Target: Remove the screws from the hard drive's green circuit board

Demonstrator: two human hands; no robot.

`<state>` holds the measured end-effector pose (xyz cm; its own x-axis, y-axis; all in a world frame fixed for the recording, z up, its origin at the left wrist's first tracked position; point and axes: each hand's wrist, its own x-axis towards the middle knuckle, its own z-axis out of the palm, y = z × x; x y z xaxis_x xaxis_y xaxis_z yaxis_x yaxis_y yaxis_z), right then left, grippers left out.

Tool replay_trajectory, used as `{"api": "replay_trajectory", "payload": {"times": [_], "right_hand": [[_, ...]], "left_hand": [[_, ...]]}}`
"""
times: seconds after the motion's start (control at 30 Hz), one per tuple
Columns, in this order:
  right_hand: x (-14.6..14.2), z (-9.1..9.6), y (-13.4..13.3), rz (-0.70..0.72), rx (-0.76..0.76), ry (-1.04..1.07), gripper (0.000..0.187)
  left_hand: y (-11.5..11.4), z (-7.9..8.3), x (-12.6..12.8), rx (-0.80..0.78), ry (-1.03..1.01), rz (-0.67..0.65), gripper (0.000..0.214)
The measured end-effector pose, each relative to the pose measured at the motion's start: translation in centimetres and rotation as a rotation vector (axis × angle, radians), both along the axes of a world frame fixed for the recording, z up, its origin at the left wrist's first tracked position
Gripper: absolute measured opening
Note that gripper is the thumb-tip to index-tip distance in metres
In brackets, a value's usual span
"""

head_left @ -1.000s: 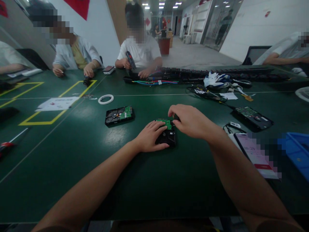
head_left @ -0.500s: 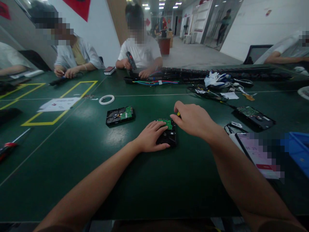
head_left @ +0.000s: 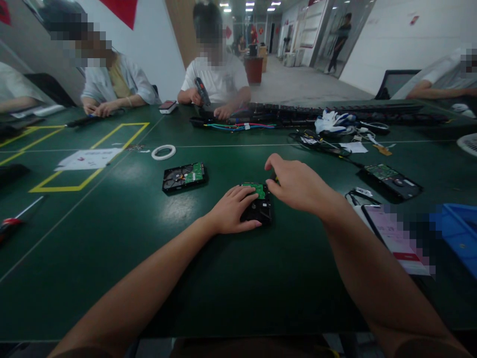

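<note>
A black hard drive (head_left: 258,209) with a green circuit board on top lies on the green table (head_left: 231,278) in front of me. My left hand (head_left: 231,211) rests flat on the drive's left side, fingers spread over it. At the drive's far right corner my right hand (head_left: 298,186) is closed around a small tool with a yellow and black handle, mostly hidden by the fingers.
A second hard drive (head_left: 183,176) lies to the left, a third (head_left: 389,180) to the right. A white tape ring (head_left: 163,152), a paper sheet (head_left: 87,159), a tablet (head_left: 395,238), a blue bin (head_left: 460,231) and cables (head_left: 238,127) are around. Other people work at the far side.
My right hand lifted slightly with the tool, then came back down to the drive's far right corner. My left hand stayed on the drive.
</note>
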<state>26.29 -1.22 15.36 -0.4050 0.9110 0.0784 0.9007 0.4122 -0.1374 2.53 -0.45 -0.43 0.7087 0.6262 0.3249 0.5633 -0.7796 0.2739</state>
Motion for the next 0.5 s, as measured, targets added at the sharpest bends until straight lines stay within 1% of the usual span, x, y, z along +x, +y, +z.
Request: {"api": "replay_trajectory", "payload": {"times": [0.07,0.13,0.2,0.33,0.4,0.5], "right_hand": [[-0.12,0.04,0.00,-0.065,0.018,-0.041,0.032],[-0.17,0.08,0.03,-0.084,0.017,-0.051,0.035],[-0.13,0.07,0.08,-0.069,0.011,-0.026,0.034],[0.03,-0.15,0.18,0.009,0.017,0.027,0.022],[0.05,-0.32,0.25,0.046,0.019,0.052,0.021],[0.02,-0.50,0.36,0.002,0.035,0.055,0.027]], "left_hand": [[-0.02,0.03,0.03,0.005,0.001,0.006,0.085],[-0.03,0.06,0.06,0.011,0.004,0.011,0.084],[-0.03,0.08,0.08,0.015,0.006,0.006,0.084],[-0.03,0.08,0.11,0.000,-0.010,0.001,0.084],[-0.04,0.09,0.13,-0.008,-0.007,0.003,0.084],[-0.07,0.09,0.13,-0.006,-0.002,0.005,0.084]]}}
